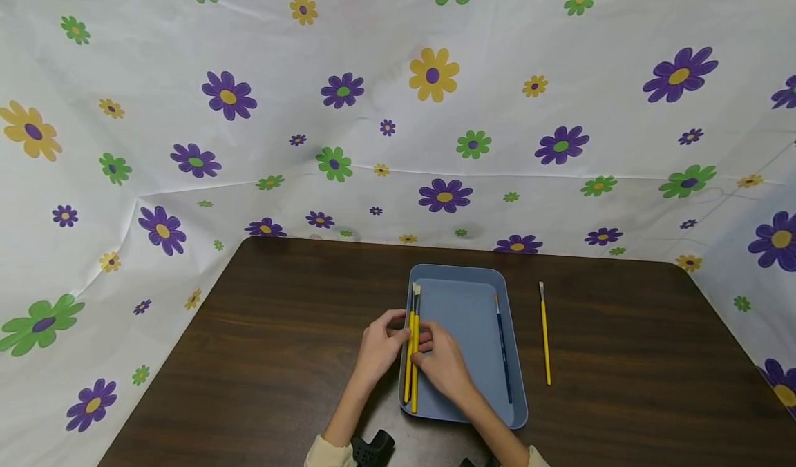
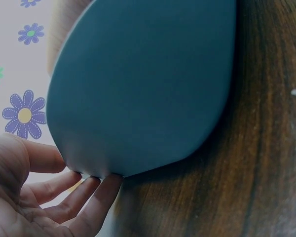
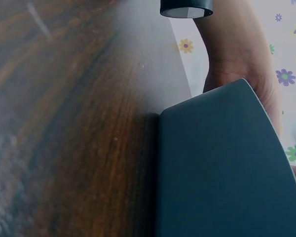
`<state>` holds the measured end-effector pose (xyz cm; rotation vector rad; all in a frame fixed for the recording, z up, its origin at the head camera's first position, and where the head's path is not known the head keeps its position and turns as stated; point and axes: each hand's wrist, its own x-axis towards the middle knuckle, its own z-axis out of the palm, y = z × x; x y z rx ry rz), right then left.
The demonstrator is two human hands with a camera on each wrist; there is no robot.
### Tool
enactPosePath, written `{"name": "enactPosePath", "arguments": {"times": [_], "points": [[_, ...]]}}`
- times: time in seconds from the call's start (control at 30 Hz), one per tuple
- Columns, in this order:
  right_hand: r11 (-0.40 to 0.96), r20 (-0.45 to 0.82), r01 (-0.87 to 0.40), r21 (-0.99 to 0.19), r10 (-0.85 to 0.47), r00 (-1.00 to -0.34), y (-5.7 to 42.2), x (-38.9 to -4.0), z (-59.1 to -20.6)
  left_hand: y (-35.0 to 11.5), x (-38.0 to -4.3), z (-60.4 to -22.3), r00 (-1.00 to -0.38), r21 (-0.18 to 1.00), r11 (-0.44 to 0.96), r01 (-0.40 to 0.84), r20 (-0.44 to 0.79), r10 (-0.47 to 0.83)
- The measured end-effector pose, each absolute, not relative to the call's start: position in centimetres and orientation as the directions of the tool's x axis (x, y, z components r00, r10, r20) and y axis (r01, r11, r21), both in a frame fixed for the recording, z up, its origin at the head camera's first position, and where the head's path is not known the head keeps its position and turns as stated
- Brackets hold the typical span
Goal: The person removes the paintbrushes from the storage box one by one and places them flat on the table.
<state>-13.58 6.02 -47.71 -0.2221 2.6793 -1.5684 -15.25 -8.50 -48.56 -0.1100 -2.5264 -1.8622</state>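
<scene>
Two yellow-handled paintbrushes [image 1: 414, 377] lie side by side, bristles away from me, along the left inner wall of a blue-grey tray [image 1: 463, 384]. My left hand [image 1: 378, 346] reaches over that wall, thumb and fingers pinching at the brush handles. In the left wrist view its fingertips pass behind the tray rim [image 2: 138, 173]. From the right, my right hand [image 1: 444, 360] pinches the nearer-to-centre yellow handle between thumb and curled fingers. The right wrist view shows mostly the tray's outer wall [image 3: 222, 163], which hides the right fingertips.
A dark blue paintbrush [image 1: 503, 349] lies along the tray's right side. Outside the tray, another yellow paintbrush [image 1: 545, 342] rests on the brown wooden table [image 1: 622, 356]. A flower-printed white sheet [image 1: 385, 94] hangs behind the table.
</scene>
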Motion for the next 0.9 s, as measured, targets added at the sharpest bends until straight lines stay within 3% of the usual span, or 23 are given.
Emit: {"name": "enactPosePath", "arguments": {"times": [0.9], "points": [[0.356,-0.053,0.012,-0.934,-0.107,-0.993,6.8,-13.7,-46.7,-8.7,-15.1,-48.2,-0.998,0.960,0.277,0.043,0.026,0.063]]}}
